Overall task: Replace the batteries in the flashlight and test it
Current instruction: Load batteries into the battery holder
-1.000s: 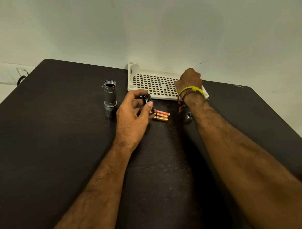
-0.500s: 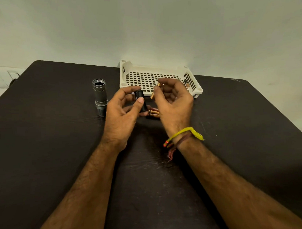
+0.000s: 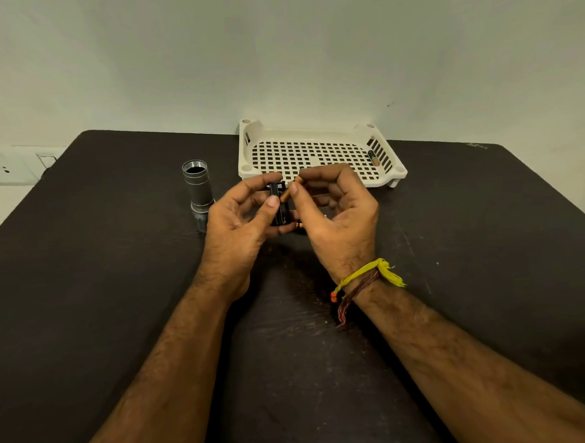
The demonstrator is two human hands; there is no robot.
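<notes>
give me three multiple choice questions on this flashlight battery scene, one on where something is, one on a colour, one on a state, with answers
1. Where does the flashlight body stand?
A. inside the tray
B. on the table, left of the left hand
C. in the right hand

2. What colour is the tray?
A. white
B. blue
C. black

3. What is the right hand doing?
A. lying flat on the table
B. gripping the flashlight body
C. pinching a battery

Answers:
1 B: the flashlight body stands upright on the table, open end up, left of the left hand, with the tray farther back.
2 A: the slotted tray is plainly white against the dark table.
3 C: the right hand pinches a battery between thumb and fingers, beside the black battery holder that the left hand holds.
</notes>
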